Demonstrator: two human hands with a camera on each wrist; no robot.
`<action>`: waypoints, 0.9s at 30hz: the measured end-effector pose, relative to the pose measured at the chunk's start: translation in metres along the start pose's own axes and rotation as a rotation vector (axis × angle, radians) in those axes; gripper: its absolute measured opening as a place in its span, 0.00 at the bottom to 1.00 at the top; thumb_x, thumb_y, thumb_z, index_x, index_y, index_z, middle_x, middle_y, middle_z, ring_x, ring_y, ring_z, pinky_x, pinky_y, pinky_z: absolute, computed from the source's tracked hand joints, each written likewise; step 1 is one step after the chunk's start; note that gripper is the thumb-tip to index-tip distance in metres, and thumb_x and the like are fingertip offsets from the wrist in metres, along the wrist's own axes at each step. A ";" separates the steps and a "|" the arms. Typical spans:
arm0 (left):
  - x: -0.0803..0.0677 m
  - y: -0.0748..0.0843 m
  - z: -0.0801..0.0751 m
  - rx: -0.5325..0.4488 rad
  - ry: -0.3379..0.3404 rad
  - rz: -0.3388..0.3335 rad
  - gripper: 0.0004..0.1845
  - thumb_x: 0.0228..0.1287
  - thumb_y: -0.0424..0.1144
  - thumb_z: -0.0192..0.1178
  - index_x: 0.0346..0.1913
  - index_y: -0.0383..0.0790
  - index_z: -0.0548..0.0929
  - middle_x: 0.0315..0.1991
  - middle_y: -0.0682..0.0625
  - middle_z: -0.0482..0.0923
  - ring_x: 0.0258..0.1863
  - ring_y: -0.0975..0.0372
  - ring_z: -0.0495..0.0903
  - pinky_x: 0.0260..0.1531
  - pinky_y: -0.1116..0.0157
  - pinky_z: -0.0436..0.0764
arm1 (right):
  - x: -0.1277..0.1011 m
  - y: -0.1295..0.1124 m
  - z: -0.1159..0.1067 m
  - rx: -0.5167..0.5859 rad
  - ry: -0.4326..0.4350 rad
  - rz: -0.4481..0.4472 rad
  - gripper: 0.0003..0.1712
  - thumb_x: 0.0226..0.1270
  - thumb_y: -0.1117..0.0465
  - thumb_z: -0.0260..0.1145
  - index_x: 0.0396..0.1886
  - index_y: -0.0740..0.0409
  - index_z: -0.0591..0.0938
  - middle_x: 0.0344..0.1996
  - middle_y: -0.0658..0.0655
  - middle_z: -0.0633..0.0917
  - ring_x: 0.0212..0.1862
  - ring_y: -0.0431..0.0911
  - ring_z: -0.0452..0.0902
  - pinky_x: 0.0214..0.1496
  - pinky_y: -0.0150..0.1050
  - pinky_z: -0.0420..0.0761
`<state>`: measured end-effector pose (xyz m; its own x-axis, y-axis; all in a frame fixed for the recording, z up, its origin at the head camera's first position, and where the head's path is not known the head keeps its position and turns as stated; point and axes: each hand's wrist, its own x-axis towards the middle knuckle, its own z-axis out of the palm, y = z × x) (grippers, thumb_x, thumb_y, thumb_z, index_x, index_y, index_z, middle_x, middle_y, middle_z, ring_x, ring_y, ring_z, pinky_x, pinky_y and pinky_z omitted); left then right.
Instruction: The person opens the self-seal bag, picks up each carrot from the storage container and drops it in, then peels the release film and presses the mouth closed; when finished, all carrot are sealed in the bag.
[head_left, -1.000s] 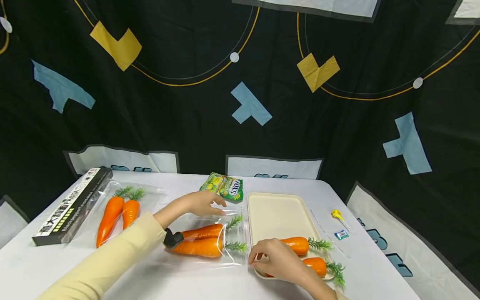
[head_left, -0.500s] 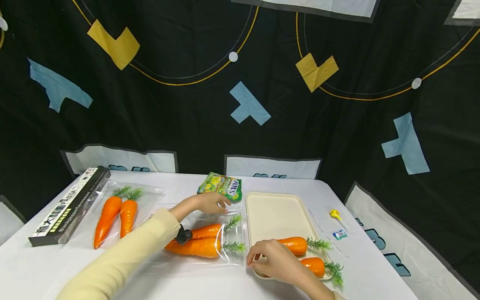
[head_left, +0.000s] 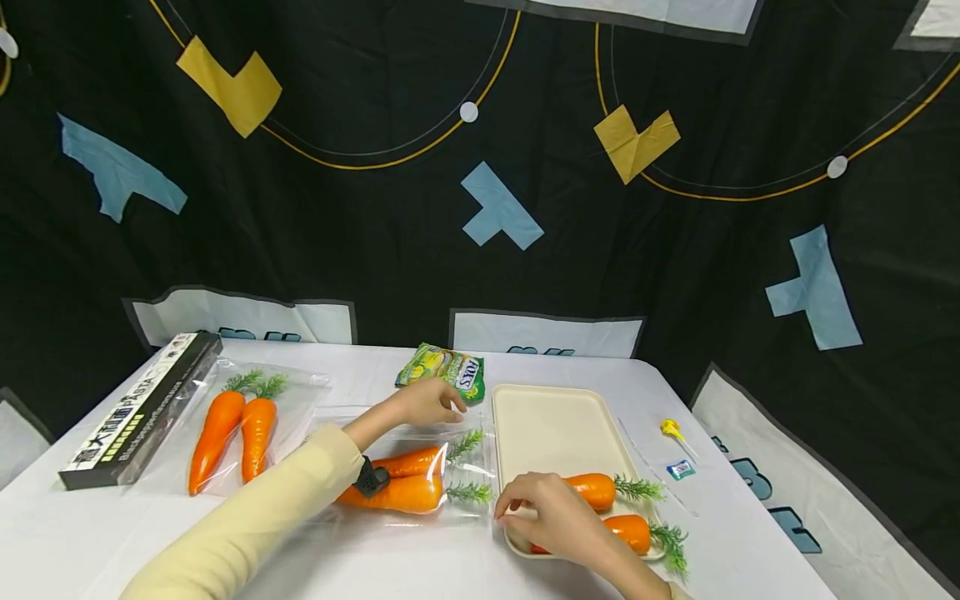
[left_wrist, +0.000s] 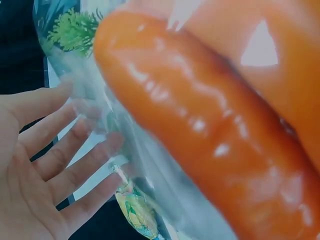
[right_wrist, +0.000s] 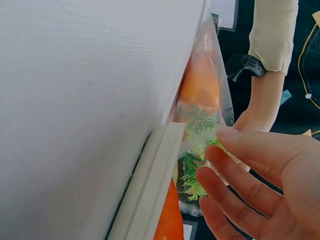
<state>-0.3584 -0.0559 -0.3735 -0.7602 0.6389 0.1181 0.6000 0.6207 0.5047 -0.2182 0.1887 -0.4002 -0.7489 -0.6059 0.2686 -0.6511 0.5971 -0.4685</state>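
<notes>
Orange carrots (head_left: 405, 495) lie side by side in a clear bag (head_left: 463, 468) on the white surface (head_left: 420, 568), leafy ends to the right. The left hand (head_left: 431, 402) is over the bag's far side, its grip spread, and some fingertips look cloudy through the bag. The right hand (head_left: 551, 512) is at the bag's right edge, and its grip pinches that edge. Under this hand, two more carrots (head_left: 630, 530) sit on a cream tray (head_left: 558, 425). A green packet (head_left: 470, 381) lies behind; another bag (head_left: 302, 388) of carrots is left, beside a black box (head_left: 142, 410).
</notes>
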 end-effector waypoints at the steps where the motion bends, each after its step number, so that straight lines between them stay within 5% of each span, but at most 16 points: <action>1: 0.000 0.001 0.000 -0.011 0.012 -0.007 0.08 0.63 0.37 0.64 0.41 0.37 0.87 0.28 0.52 0.83 0.24 0.65 0.77 0.25 0.68 0.76 | 0.000 0.000 0.000 -0.003 0.011 -0.003 0.09 0.58 0.66 0.71 0.30 0.45 0.86 0.29 0.36 0.82 0.34 0.32 0.75 0.40 0.33 0.80; 16: -0.021 -0.001 -0.020 -0.161 0.115 0.017 0.05 0.64 0.35 0.63 0.36 0.37 0.86 0.33 0.51 0.84 0.24 0.48 0.81 0.21 0.66 0.77 | 0.003 0.003 -0.008 -0.036 0.168 -0.057 0.05 0.57 0.65 0.73 0.31 0.50 0.86 0.32 0.39 0.83 0.37 0.39 0.80 0.41 0.35 0.81; 27: -0.042 0.007 -0.045 -0.265 0.311 -0.009 0.07 0.66 0.38 0.62 0.40 0.38 0.85 0.29 0.50 0.84 0.23 0.61 0.81 0.28 0.58 0.82 | 0.008 0.003 -0.037 -0.130 0.321 -0.135 0.12 0.54 0.70 0.74 0.30 0.46 0.85 0.31 0.39 0.83 0.36 0.40 0.78 0.39 0.35 0.81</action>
<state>-0.3337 -0.0988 -0.3368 -0.8284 0.4410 0.3452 0.5391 0.4609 0.7050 -0.2309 0.2049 -0.3680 -0.6421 -0.5006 0.5806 -0.7417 0.5974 -0.3051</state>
